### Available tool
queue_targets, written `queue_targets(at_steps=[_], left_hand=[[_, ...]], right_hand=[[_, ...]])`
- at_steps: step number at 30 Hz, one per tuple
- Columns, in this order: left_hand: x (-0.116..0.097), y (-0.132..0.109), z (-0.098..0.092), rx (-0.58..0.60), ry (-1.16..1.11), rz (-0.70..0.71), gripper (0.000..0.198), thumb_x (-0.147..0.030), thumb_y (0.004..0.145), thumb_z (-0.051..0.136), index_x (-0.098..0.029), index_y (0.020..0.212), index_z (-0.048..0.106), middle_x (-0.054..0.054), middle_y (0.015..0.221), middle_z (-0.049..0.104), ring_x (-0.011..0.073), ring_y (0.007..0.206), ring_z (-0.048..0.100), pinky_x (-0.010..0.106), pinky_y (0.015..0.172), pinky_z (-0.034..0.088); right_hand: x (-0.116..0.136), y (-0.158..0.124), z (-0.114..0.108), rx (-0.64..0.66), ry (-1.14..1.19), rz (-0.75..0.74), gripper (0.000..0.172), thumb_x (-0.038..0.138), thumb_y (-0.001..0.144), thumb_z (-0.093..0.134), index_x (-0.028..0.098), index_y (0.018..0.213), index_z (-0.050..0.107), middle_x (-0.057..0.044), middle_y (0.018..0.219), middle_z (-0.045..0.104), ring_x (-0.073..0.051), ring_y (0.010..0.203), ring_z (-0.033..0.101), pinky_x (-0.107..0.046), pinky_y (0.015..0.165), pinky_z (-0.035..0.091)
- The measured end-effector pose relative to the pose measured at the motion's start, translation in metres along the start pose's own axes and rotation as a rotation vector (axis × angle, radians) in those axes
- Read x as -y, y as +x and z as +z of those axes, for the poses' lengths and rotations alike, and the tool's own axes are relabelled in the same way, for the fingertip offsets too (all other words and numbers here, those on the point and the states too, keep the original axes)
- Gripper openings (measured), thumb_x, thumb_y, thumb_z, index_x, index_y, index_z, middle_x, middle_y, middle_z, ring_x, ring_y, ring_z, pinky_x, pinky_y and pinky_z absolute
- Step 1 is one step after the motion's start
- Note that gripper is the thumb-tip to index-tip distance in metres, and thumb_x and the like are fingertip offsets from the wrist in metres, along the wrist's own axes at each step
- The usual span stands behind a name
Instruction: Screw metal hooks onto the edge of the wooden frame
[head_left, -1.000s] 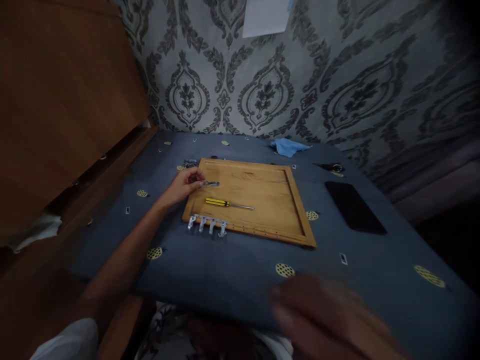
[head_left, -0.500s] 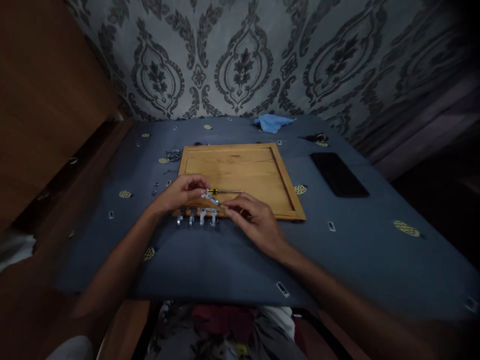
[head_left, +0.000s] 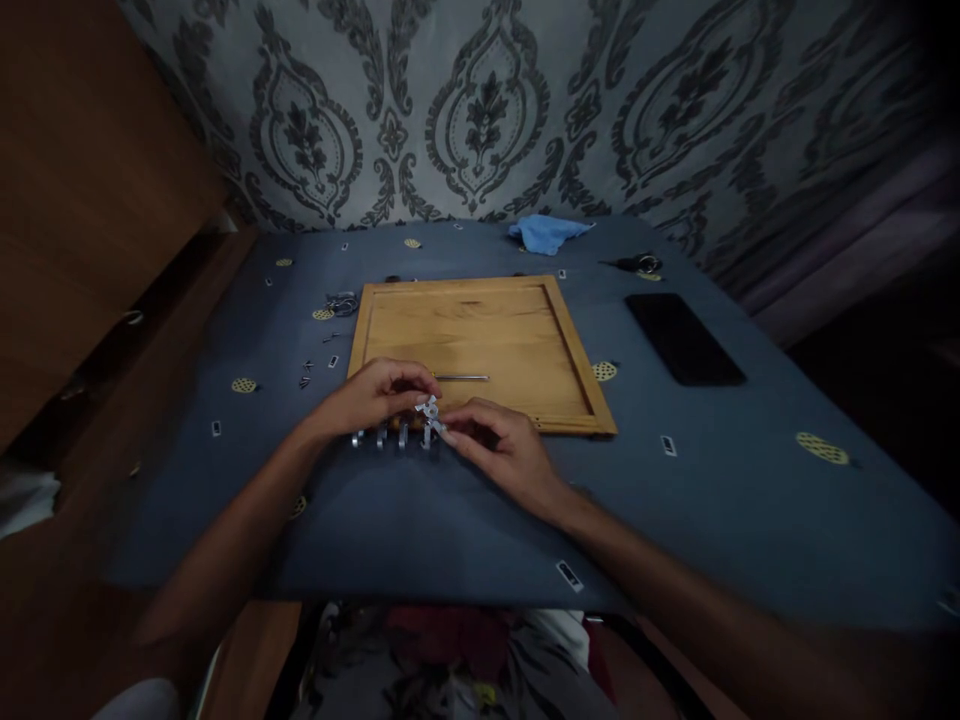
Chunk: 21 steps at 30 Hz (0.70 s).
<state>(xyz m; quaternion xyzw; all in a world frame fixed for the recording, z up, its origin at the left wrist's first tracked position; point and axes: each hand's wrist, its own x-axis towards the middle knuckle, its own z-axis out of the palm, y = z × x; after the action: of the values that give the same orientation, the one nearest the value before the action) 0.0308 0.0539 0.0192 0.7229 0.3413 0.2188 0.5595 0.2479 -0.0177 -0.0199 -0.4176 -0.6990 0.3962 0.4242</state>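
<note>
Between my two hands is a small silvery metal hook [head_left: 430,408], above the near edge of a framed wooden board [head_left: 465,330]. The fingers of my left hand [head_left: 382,392] pinch its left side. My right hand [head_left: 506,450] grips the lower right part with thumb and fingertips. Several similar metal hooks stand along the board's near rim, one metal hook [head_left: 403,435] just below my left fingers. A screwdriver [head_left: 463,378] lies on the board behind my hands; its handle is mostly hidden by my left fingers.
Left of the board are screws [head_left: 305,376] and a small metal bundle [head_left: 342,303]. A black phone-like slab [head_left: 684,340] lies to the right, with a dark object [head_left: 634,264] behind it. A blue cloth [head_left: 551,234] lies near the wall on the patterned tablecloth [head_left: 652,520].
The hook has come down and slightly right, and its angle has changed. My left hand has shifted right, now covering most of the screwdriver's handle. The view has tilted slightly.
</note>
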Motion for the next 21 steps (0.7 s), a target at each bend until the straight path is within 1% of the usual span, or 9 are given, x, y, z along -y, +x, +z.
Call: queue_targets(at_steps=[2,4,6,8,10,12,16,19,21], left_hand=[[0.001,0.001,0.002,0.011,0.011,0.007,0.018,-0.03,0.087,0.069,-0.014,0.096,0.072,0.002,0.083,0.07,0.0124,0.072,0.062,0.022,0.067,0.049],[0.001,0.001,0.005,0.027,0.023,0.015,0.018,-0.029,0.088,0.068,-0.014,0.095,0.073,0.003,0.083,0.071,0.0123,0.073,0.062,0.022,0.067,0.048],[0.001,0.002,0.008,0.039,0.033,0.022,0.017,-0.027,0.088,0.066,-0.013,0.095,0.073,0.003,0.083,0.071,0.0121,0.072,0.062,0.022,0.067,0.048],[0.001,0.002,0.011,0.047,0.039,0.031,0.016,-0.025,0.089,0.065,-0.013,0.094,0.073,0.002,0.082,0.071,0.0121,0.073,0.062,0.021,0.068,0.048],[0.001,0.001,0.014,0.046,0.079,0.044,0.016,-0.024,0.09,0.063,-0.014,0.096,0.074,0.003,0.084,0.072,0.0127,0.075,0.063,0.022,0.068,0.048],[0.001,0.0,0.015,0.015,0.159,0.066,0.018,-0.024,0.091,0.062,-0.015,0.101,0.074,0.004,0.089,0.074,0.0139,0.078,0.065,0.023,0.071,0.05],[0.0,-0.003,0.011,-0.065,0.289,0.12,0.024,-0.028,0.094,0.062,-0.016,0.112,0.072,0.006,0.1,0.076,0.0175,0.089,0.07,0.026,0.078,0.053],[-0.002,-0.006,0.007,-0.07,0.314,0.135,0.025,-0.034,0.095,0.064,-0.016,0.112,0.071,0.007,0.105,0.075,0.0194,0.095,0.07,0.028,0.082,0.054],[-0.003,-0.009,0.006,-0.062,0.361,0.128,0.027,-0.038,0.095,0.067,-0.017,0.111,0.071,0.007,0.106,0.074,0.0202,0.096,0.069,0.028,0.082,0.053]], right_hand=[[0.0,-0.001,0.002,0.019,0.022,0.015,0.015,0.033,0.09,0.068,0.021,0.092,0.076,-0.004,0.086,0.075,-0.017,0.078,0.067,-0.029,0.074,0.051],[0.0,-0.001,0.003,0.041,0.044,0.049,0.016,0.034,0.089,0.068,0.02,0.086,0.075,-0.003,0.082,0.074,-0.016,0.075,0.065,-0.028,0.072,0.049],[0.001,-0.002,0.003,0.072,0.087,0.12,0.018,0.036,0.087,0.068,0.02,0.082,0.073,-0.001,0.074,0.07,-0.014,0.066,0.06,-0.026,0.064,0.045],[0.002,-0.004,0.002,0.126,0.167,0.225,0.023,0.041,0.085,0.068,0.02,0.079,0.07,0.002,0.065,0.062,-0.01,0.057,0.052,-0.024,0.055,0.04],[0.004,-0.004,0.001,0.182,0.262,0.325,0.029,0.048,0.083,0.071,0.019,0.078,0.067,0.005,0.062,0.057,-0.008,0.05,0.047,-0.022,0.05,0.037],[0.006,-0.004,0.0,0.208,0.339,0.398,0.037,0.054,0.078,0.076,0.019,0.076,0.064,0.005,0.062,0.058,-0.006,0.047,0.046,-0.021,0.045,0.036],[0.004,-0.005,-0.003,0.187,0.463,0.497,0.047,0.06,0.069,0.083,0.019,0.073,0.061,0.004,0.061,0.063,-0.005,0.042,0.048,-0.018,0.038,0.03],[0.002,-0.005,-0.003,0.166,0.54,0.554,0.051,0.061,0.064,0.087,0.018,0.071,0.06,0.004,0.059,0.064,-0.004,0.039,0.049,-0.017,0.034,0.029],[0.001,-0.006,-0.003,0.164,0.573,0.581,0.05,0.059,0.063,0.088,0.018,0.07,0.06,0.004,0.059,0.065,-0.005,0.039,0.05,-0.016,0.034,0.03]])
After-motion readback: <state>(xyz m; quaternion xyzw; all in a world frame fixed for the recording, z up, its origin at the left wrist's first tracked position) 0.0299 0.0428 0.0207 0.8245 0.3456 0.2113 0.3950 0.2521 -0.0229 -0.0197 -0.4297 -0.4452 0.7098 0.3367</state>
